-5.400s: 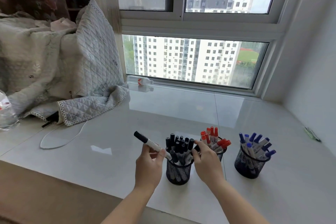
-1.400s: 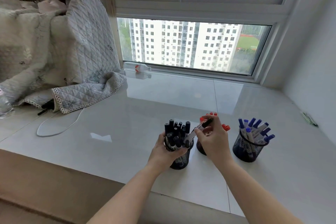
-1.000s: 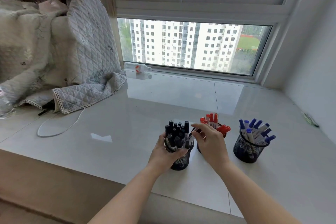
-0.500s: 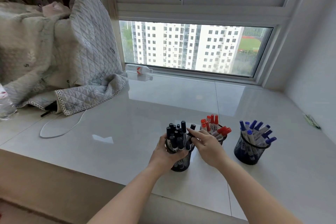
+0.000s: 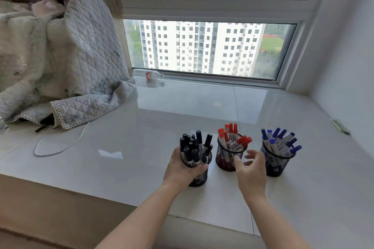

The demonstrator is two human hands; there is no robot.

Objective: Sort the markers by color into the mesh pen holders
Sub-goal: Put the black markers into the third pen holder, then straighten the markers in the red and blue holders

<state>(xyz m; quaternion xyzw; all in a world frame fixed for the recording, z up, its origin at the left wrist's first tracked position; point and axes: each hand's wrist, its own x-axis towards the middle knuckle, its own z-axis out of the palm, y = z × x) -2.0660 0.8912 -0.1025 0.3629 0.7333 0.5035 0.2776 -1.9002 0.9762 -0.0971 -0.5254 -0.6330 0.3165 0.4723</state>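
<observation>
Gripping the left mesh holder [image 5: 199,176] near its rim, the left hand [image 5: 182,170] is wrapped around it, thumb across the front. The black markers [image 5: 194,147] are held upright inside. The right hand [image 5: 251,172] is kept empty, fingers loosely spread, just in front of the middle holder [image 5: 224,157] with red markers [image 5: 232,139]. The right holder [image 5: 276,166] with blue markers [image 5: 279,141] is untouched. All three are lined up near the sill's [image 5: 141,147] front edge.

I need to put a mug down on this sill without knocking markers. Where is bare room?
Bare patches: the wide stretch between the white cable and the black-marker holder; the glossy area between the three holders and the window; the right side beyond the blue-marker holder. Crowded: the row of holders, where the left hand and right hand work around the red-marker holder.
</observation>
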